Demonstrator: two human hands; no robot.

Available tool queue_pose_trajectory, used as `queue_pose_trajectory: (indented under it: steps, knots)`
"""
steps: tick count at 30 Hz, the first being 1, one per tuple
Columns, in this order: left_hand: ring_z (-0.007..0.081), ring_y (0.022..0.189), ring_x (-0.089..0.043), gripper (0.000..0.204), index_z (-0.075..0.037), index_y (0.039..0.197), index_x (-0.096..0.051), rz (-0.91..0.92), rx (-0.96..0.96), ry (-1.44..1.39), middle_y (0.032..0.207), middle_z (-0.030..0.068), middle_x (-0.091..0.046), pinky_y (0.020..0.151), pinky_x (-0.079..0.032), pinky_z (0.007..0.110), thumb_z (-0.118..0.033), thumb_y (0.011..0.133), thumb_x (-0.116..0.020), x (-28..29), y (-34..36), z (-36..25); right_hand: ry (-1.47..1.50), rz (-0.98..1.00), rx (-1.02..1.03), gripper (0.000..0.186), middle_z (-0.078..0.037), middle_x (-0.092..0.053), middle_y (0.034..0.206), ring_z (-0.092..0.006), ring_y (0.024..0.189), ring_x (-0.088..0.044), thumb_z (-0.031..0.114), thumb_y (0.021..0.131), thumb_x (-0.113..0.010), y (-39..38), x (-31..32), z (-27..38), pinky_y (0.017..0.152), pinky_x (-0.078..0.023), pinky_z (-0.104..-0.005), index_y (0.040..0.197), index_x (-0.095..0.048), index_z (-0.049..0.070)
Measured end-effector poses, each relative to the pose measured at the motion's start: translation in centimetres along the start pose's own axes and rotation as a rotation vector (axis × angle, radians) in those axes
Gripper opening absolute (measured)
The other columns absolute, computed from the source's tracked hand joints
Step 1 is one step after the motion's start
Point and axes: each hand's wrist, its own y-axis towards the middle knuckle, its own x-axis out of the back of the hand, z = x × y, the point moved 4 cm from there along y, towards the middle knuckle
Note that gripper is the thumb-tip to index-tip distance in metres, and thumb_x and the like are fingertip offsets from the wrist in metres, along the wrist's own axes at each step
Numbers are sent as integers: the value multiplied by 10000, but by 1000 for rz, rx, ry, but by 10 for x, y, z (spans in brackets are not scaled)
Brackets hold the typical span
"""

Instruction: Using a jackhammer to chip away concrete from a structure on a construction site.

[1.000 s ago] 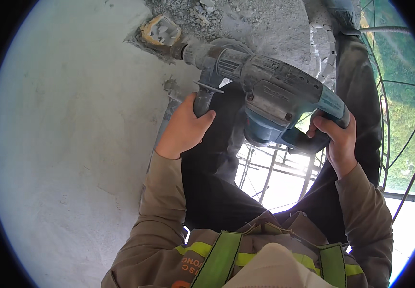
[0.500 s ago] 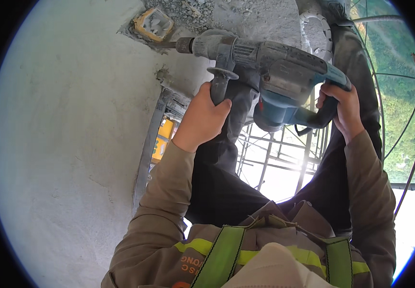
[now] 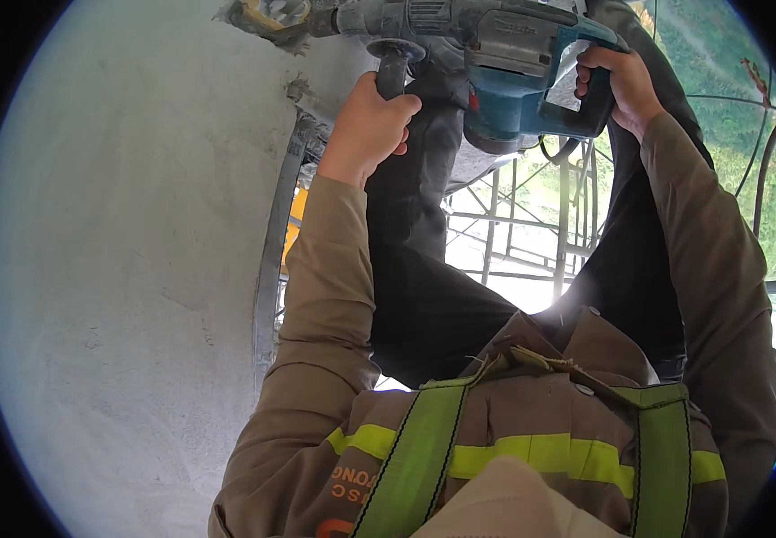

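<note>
The drill point(image 3: 511, 58) is right of the wall point(image 3: 137, 269), before the legs point(image 3: 413, 193).

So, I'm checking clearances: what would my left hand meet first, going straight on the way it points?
Probably the round flange on the side handle your left hand grips, though depth is unclear.

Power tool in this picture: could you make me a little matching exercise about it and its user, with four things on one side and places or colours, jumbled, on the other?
Things
1. Left hand
2. Right hand
3. Shoulder straps
4. Trousers

Places or colours
A. Green, with dark edging
B. Around the rear handle of the power tool
C. Black
D. Around the side handle, below its round collar

Right pairs: 1-D, 2-B, 3-A, 4-C
</note>
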Motion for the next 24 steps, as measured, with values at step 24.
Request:
queue_pose_trajectory:
  steps: [24]
  knots:
    - [117, 496, -507, 209, -31, 1013, -538, -8, -61, -105, 656, 30, -540, 478, -461, 313, -165, 916, -666, -28, -13, -1, -165, 77, 267, 167, -73, -615, 743, -163, 607, -606, 123, 904, -685, -38, 4, 64, 555, -471, -297, 1020, -636, 15]
